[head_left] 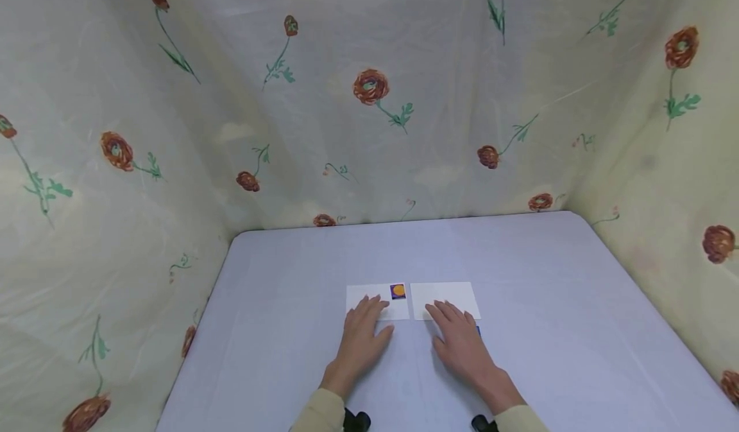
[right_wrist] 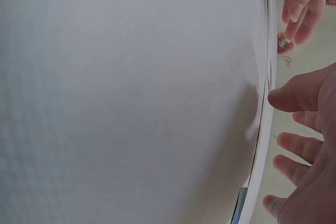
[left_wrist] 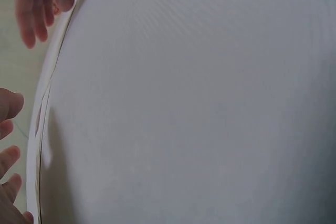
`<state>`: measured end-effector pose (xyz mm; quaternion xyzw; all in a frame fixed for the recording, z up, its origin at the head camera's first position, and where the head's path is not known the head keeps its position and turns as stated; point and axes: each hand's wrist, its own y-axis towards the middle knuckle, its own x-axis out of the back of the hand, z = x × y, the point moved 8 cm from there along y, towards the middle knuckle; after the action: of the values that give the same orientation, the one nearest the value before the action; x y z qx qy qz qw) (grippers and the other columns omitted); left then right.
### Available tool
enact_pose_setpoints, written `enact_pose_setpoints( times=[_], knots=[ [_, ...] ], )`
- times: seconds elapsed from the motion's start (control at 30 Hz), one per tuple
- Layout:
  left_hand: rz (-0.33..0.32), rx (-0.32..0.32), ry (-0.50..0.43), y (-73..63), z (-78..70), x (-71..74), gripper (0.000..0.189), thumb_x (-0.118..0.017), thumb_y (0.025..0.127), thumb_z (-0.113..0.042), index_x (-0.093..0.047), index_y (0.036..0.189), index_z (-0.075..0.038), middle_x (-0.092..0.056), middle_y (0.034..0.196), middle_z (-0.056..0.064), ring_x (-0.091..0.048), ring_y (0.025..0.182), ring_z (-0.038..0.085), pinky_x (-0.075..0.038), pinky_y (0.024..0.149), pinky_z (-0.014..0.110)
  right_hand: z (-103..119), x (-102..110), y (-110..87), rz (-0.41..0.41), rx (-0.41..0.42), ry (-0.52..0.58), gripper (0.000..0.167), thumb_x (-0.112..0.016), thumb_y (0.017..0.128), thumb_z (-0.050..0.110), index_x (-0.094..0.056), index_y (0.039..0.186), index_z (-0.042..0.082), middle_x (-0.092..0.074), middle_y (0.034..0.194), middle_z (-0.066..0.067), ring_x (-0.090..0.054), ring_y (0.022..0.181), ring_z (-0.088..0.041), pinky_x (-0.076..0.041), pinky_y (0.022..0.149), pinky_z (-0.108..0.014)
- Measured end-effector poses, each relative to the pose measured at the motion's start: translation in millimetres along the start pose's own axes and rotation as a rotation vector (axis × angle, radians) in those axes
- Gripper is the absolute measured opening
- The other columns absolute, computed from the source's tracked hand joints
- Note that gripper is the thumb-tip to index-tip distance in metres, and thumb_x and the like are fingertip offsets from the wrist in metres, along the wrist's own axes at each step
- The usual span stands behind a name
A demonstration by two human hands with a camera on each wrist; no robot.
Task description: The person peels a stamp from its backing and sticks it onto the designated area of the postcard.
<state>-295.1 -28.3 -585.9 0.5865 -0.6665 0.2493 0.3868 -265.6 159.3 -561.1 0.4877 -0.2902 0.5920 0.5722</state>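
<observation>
So both hands were out flat over the bench (head_left: pixel 288 271), and neither was gripping anything. The left hand (head_left: pixel 362 339) had its fingers stretched out, close to each other with the thumb apart, over the lower part of a white card (head_left: pixel 398 310). Just past those fingertips, toward the card's far inner corner, sat a little purple picture (head_left: pixel 398 291) with an orange round shape on it. The right hand (head_left: pixel 462 345) looked much the same, fingers extended and loosely spread over the near edge of a plain white card (head_left: pixel 443 292), most of which lay beyond the fingertips. Couldn't tell whether either set of fingers was actually touching or only hovering. The two cards lay flat between and ahead of the hands, side by side with a thin gap. A sliver of something blue (head_left: pixel 478 330) showed just outside the right fingers, mostly hidden, so no clue what it was. Progress-wise, I'd guess the laying-out part was done, since the cards were pretty well lined up. The right one showed no picture, and whatever was left for the blue thing, I couldn't say.
</observation>
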Motion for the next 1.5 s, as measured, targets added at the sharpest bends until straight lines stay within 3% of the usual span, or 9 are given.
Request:
enact_pose_setpoints(
  times=[0.37,0.87,1.5],
  knots=[
    [0.031,-0.043,0.003,1.9,-11.7,-10.4,0.048,-0.060,0.096,-0.037,-0.053,0.142,-0.025,-0.045,0.155,-0.002,-0.031,0.151,0.025,-0.021,0.122,0.060,-5.6,9.1,-7.6,-0.068,0.011,0.007,0.055,-0.067,0.083,0.007,-0.057,0.137,0.006,-0.058,0.140,-0.017,-0.050,0.135,-0.038,-0.037,0.108,-0.067],
    [0.050,-0.033,0.005,0.4,-17.3,-20.9,0.048,-0.060,0.097,-0.038,-0.052,0.143,-0.026,-0.045,0.156,-0.001,-0.030,0.151,0.026,-0.019,0.122,0.061,-15.0,13.1,-12.8,-0.041,-0.036,-0.003,0.047,-0.066,0.085,0.006,-0.061,0.131,0.006,-0.059,0.137,-0.016,-0.052,0.132,-0.035,-0.040,0.108,-0.060],
    [0.048,-0.098,0.033,6.6,-33.0,-22.0,0.048,-0.059,0.097,-0.035,-0.053,0.143,-0.023,-0.044,0.156,0.002,-0.030,0.151,0.029,-0.021,0.120,0.064,-25.1,25.5,-22.6,-0.140,0.012,0.045,0.046,-0.069,0.078,0.001,-0.065,0.124,0.001,-0.065,0.127,-0.017,-0.061,0.119,-0.037,-0.047,0.100,-0.056]
  ],
)
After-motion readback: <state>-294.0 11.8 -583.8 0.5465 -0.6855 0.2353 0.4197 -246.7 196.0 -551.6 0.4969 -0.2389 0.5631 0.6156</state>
